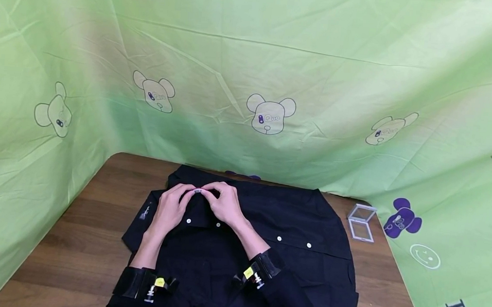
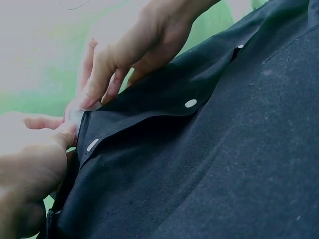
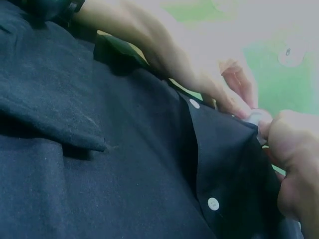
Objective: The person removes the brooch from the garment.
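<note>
A black shirt [image 1: 242,250] with white buttons lies spread on the table. My left hand [image 1: 170,210] and right hand [image 1: 226,205] meet near its upper left part. Between them, thumbs and fingertips pinch a small whitish curved piece [image 1: 198,191], one hand at each end; I cannot tell its kind. In the left wrist view, this pale piece [image 2: 75,113] sits right at the edge of the black cloth. The right wrist view shows the left hand [image 3: 214,84] reaching in from above and the right hand [image 3: 299,149] at the right side.
A small hinged case [image 1: 360,229] with a pale frame stands unfolded on the table's right side, beside the shirt. Wood table [image 1: 80,236] shows to the left. Behind and around hangs a green printed cloth [image 1: 219,53], meeting the table's back edge.
</note>
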`<act>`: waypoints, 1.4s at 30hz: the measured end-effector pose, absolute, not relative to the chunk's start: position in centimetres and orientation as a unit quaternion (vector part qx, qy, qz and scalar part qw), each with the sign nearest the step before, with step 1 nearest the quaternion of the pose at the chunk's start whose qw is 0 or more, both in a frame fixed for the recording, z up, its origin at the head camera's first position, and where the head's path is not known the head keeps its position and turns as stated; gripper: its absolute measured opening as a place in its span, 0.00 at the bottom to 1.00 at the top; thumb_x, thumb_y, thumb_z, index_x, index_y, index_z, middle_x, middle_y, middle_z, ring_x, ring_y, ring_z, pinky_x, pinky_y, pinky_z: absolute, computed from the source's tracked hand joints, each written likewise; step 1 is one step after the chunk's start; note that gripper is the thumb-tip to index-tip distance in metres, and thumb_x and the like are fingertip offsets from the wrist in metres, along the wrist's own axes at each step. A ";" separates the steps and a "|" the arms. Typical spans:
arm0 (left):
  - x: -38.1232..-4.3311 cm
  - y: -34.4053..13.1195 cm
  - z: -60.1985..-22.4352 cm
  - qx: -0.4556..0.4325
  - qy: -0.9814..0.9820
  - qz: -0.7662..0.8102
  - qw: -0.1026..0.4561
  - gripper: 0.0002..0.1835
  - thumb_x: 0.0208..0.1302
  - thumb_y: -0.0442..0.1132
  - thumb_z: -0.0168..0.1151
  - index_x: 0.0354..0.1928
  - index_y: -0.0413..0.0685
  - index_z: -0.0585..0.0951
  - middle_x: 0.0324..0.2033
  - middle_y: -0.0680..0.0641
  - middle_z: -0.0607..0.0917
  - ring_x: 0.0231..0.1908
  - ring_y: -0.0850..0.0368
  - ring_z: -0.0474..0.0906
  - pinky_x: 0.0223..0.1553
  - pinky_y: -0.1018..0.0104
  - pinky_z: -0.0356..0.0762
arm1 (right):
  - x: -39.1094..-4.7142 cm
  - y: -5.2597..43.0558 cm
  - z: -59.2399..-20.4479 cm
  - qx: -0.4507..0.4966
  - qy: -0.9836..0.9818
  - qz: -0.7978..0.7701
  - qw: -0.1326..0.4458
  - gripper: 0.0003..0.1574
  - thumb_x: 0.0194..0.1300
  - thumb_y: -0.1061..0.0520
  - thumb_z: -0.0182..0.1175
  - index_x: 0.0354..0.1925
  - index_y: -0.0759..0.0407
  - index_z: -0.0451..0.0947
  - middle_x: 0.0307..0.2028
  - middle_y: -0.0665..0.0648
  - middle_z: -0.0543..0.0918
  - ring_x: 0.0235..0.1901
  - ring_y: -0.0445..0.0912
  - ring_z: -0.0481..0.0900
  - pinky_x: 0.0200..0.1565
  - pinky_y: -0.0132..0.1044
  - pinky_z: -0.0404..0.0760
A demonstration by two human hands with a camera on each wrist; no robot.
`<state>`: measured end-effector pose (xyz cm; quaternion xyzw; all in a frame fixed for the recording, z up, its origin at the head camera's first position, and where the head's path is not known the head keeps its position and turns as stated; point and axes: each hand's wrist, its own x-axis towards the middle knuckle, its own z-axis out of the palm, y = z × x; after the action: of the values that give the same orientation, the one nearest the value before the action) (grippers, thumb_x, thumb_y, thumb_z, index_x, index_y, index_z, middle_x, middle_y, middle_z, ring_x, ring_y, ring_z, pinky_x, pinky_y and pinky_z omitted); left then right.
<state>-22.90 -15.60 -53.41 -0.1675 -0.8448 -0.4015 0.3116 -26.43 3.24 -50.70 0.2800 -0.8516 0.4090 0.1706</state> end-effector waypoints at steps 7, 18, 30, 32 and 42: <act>-22.9 -15.6 -53.2 -0.169 -0.842 -0.400 0.321 0.06 0.66 0.30 0.69 0.44 0.40 0.89 0.40 0.46 0.89 0.42 0.50 0.84 0.42 0.49 0.80 | -26.6 3.8 -50.6 0.300 -0.849 0.396 0.180 0.12 0.65 0.54 0.72 0.45 0.56 0.90 0.41 0.47 0.91 0.45 0.37 0.82 0.47 0.37 0.82; -23.0 -15.6 -52.8 -0.166 -0.853 -0.384 0.312 0.06 0.69 0.33 0.68 0.44 0.42 0.88 0.39 0.48 0.88 0.41 0.51 0.84 0.41 0.48 0.80 | -26.6 4.1 -49.8 0.352 -0.868 0.293 0.192 0.19 0.64 0.53 0.71 0.52 0.56 0.87 0.49 0.49 0.88 0.51 0.41 0.79 0.55 0.39 0.78; -22.6 -15.5 -51.8 -0.185 -0.859 -0.359 0.315 0.06 0.69 0.33 0.68 0.44 0.42 0.89 0.39 0.48 0.88 0.38 0.51 0.83 0.40 0.50 0.80 | -26.4 3.7 -49.3 0.359 -0.875 0.236 0.223 0.12 0.62 0.52 0.72 0.44 0.54 0.89 0.42 0.47 0.90 0.48 0.43 0.80 0.50 0.42 0.79; -22.6 -15.5 -51.8 -0.188 -0.857 -0.358 0.318 0.06 0.68 0.32 0.68 0.44 0.42 0.89 0.39 0.47 0.88 0.38 0.51 0.83 0.40 0.50 0.80 | -26.3 3.7 -49.3 0.355 -0.877 0.238 0.219 0.11 0.62 0.53 0.72 0.43 0.54 0.89 0.41 0.48 0.90 0.47 0.43 0.81 0.50 0.42 0.79; -22.6 -15.4 -51.9 -0.184 -0.857 -0.361 0.318 0.06 0.69 0.32 0.67 0.44 0.41 0.89 0.39 0.47 0.88 0.37 0.51 0.83 0.38 0.50 0.80 | -26.2 3.5 -49.5 0.337 -0.882 0.263 0.201 0.10 0.64 0.52 0.72 0.42 0.55 0.89 0.38 0.48 0.90 0.44 0.42 0.81 0.48 0.40 0.80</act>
<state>-22.55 -15.41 -51.94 -0.1841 -0.8570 -0.3608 0.3185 -26.22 3.52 -49.55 0.3372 -0.8815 0.2627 0.2006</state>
